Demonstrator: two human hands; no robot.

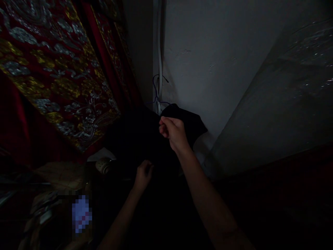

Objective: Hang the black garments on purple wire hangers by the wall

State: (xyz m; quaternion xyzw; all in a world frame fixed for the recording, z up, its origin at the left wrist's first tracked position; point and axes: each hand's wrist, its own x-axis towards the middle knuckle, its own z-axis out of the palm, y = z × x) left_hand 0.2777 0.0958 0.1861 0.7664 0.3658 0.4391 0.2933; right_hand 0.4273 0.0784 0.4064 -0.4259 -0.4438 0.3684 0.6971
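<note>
A black garment (pixel 182 116) hangs from a thin dark hanger (pixel 156 93) against the wall, its shoulders spread out; most of its folds are lost in the dark. My right hand (pixel 173 132) is closed in a pinch at the upper front of the garment, just below the hanger. Lower and to the left, my left hand (pixel 144 172) has its fingers curled together against the dark cloth. Neither pinch shows clearly what part of the cloth lies between the fingers.
Red cloth (pixel 59 73) with gold and silver embroidery drapes down the left side. A white cable (pixel 159 41) runs down the pale wall (pixel 213 52). Glossy clear sheeting (pixel 281 97) covers the right. A small rounded pale object (pixel 103 165) sits at lower left, near blurred clutter.
</note>
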